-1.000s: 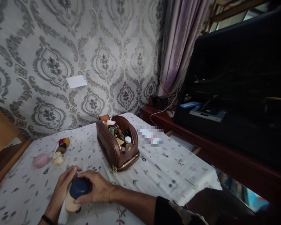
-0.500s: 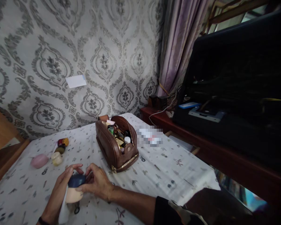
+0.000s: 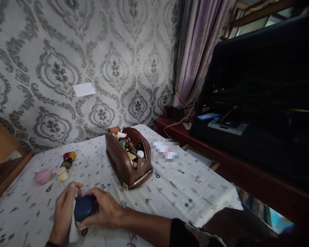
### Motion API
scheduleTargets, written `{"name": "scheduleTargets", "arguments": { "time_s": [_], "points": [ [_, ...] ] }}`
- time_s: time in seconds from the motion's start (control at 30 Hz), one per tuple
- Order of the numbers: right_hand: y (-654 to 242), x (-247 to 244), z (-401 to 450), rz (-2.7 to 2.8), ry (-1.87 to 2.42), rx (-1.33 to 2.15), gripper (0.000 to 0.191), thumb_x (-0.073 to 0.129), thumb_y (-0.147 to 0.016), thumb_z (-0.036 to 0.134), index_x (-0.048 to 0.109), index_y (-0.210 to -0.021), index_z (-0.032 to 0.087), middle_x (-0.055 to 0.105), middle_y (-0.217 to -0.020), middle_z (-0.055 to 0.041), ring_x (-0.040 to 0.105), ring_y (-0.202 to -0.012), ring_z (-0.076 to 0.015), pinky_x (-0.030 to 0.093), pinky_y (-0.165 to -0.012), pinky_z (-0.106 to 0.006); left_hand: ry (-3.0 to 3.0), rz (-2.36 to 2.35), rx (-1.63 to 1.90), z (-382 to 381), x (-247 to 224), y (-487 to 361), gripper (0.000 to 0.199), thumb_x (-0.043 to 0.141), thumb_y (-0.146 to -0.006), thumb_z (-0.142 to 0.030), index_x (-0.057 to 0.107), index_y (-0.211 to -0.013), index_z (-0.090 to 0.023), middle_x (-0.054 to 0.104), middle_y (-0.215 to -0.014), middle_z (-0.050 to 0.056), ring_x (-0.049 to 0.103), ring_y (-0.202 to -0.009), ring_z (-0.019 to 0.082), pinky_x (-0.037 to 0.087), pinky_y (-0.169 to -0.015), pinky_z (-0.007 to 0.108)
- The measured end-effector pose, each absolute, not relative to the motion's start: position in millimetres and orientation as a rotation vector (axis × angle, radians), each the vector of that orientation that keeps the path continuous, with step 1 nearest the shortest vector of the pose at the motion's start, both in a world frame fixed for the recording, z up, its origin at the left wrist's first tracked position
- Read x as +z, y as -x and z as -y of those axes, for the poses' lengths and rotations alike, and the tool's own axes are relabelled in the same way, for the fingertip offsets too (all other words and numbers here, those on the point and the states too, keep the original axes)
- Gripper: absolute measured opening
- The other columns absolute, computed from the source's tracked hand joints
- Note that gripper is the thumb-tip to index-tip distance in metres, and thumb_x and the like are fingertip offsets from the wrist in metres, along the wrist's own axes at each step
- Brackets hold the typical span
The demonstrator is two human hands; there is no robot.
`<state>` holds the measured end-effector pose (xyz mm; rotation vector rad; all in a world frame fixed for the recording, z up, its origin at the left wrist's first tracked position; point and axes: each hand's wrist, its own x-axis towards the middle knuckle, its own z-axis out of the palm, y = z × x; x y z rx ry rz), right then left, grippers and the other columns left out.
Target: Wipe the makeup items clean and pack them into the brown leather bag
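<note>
My right hand is closed around a jar with a dark blue lid, thumb along the near side and fingers at the far side. The lid faces up toward me and hides most of the beige body. My left hand is at the jar's left side, closed on a white cloth or tissue that touches the jar and hangs below it. A brown toiletry bag stands beyond my hands, unzipped and filled with small bottles and jars.
At the left lie a pink rounded item, a cream-coloured jar, a dark olive item and a red and yellow container. A white printed cloth covers the table. A dark red cabinet borders the right.
My right hand has tipped the jar, so its blue lid now faces me and the beige body is mostly hidden. My left hand has shifted slightly down along with the white cloth.
</note>
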<state>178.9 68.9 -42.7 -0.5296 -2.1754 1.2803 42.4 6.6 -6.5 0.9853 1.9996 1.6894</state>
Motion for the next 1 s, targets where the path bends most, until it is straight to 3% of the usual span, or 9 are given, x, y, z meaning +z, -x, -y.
{"name": "scheduleTargets", "arguments": {
  "time_s": [0.17,0.3,0.47,0.57,0.73,0.87,1.0],
  "points": [
    [-174,-51,-70,2.169,0.336,1.237,0.085,0.088,-0.052,0.048,0.055,-0.127,0.024,0.064,-0.119,-0.007,0.061,-0.107,-0.0245,0.046,-0.094,-0.033,-0.98,-2.016,1.602,-9,-7,-39,0.072,0.053,-0.061,-0.086,0.068,-0.081,-0.019,0.065,-0.072,0.002,0.061,-0.075,0.022,0.05,-0.071,0.029],
    [-174,-51,-72,2.059,0.403,1.434,0.077,0.089,-0.047,0.052,0.063,-0.114,0.023,0.066,-0.104,-0.003,0.062,-0.093,-0.0205,0.048,-0.084,-0.029,-1.014,-1.891,1.577,-15,-21,-26,0.07,0.054,-0.066,-0.082,0.068,-0.096,-0.021,0.071,-0.084,0.003,0.064,-0.089,0.024,0.051,-0.085,0.032],
    [-174,-45,-73,1.689,0.429,1.925,0.068,0.086,-0.047,0.057,0.066,-0.101,0.021,0.062,-0.088,0.0014,0.059,-0.085,-0.0163,0.045,-0.078,-0.029,-0.825,-1.499,1.622,-24,-35,-17,0.065,0.061,-0.062,-0.08,0.07,-0.083,-0.019,0.074,-0.097,0.007,0.066,-0.101,0.027,0.054,-0.088,0.034],
    [-173,-40,-74,1.422,0.404,2.1,0.07,0.087,-0.044,0.058,0.066,-0.099,0.02,0.063,-0.092,-0.0006,0.06,-0.092,-0.0185,0.047,-0.083,-0.032,-0.722,-1.366,1.646,-20,-29,-26,0.068,0.059,-0.06,-0.083,0.071,-0.082,-0.019,0.074,-0.102,0.008,0.064,-0.107,0.03,0.055,-0.087,0.035],
    [-171,-34,-74,1.038,0.294,2.303,0.074,0.09,-0.046,0.052,0.063,-0.106,0.019,0.061,-0.109,-0.0059,0.063,-0.087,-0.0205,0.054,-0.067,-0.033,-0.635,-1.316,1.679,-7,-10,-52,0.064,0.053,-0.074,-0.076,0.066,-0.109,-0.024,0.069,-0.121,0.006,0.061,-0.115,0.028,0.054,-0.089,0.032],
    [-171,-35,-73,1.108,0.32,2.151,0.071,0.089,-0.046,0.051,0.058,-0.103,0.021,0.06,-0.108,-0.0039,0.062,-0.092,-0.021,0.055,-0.069,-0.033,-0.61,-1.335,1.701,-6,-13,-52,0.072,0.057,-0.07,-0.076,0.058,-0.124,-0.027,0.069,-0.12,0.005,0.063,-0.111,0.029,0.055,-0.088,0.034],
    [-174,-39,-73,1.522,0.49,1.639,0.076,0.089,-0.048,0.048,0.056,-0.111,0.023,0.063,-0.102,-0.0027,0.06,-0.095,-0.0213,0.051,-0.081,-0.034,-0.714,-1.417,1.638,-5,-19,-46,0.074,0.068,-0.069,-0.067,0.054,-0.13,-0.027,0.068,-0.121,0.005,0.065,-0.109,0.028,0.056,-0.086,0.032]
  ]
}}
